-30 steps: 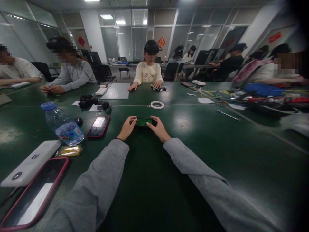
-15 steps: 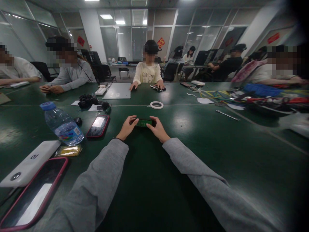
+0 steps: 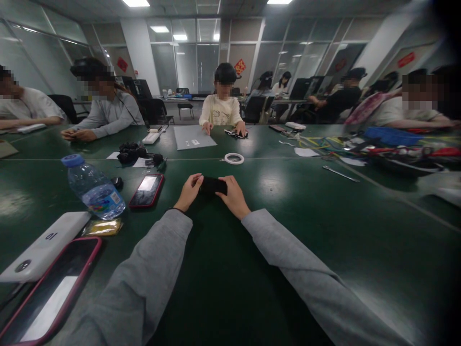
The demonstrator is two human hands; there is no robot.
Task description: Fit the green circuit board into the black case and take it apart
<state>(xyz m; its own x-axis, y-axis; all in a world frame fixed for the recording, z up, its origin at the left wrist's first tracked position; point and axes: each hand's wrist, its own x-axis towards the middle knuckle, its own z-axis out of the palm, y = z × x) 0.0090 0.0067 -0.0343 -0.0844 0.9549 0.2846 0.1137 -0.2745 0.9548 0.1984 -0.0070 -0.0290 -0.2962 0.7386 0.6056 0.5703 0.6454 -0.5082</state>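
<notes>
A small oblong part [image 3: 213, 185] sits between my two hands just above the green table [image 3: 324, 230]; its dark side faces me. My left hand [image 3: 188, 192] pinches its left end with fingertips. My right hand [image 3: 234, 197] grips its right end. Both grey sleeves stretch forward from the bottom of the view.
A water bottle [image 3: 92, 187] lies at the left beside a red-cased phone [image 3: 147, 190], a white power bank [image 3: 43, 246] and a second phone [image 3: 46, 293]. A tape ring [image 3: 234, 158] lies beyond my hands. Cables and tools [image 3: 378, 144] crowd the right. Other people sit around the table.
The part has been turned over between my hands: its green circuit-board face showed earlier, now a dark face shows. A person opposite has shifted a grey sheet.
</notes>
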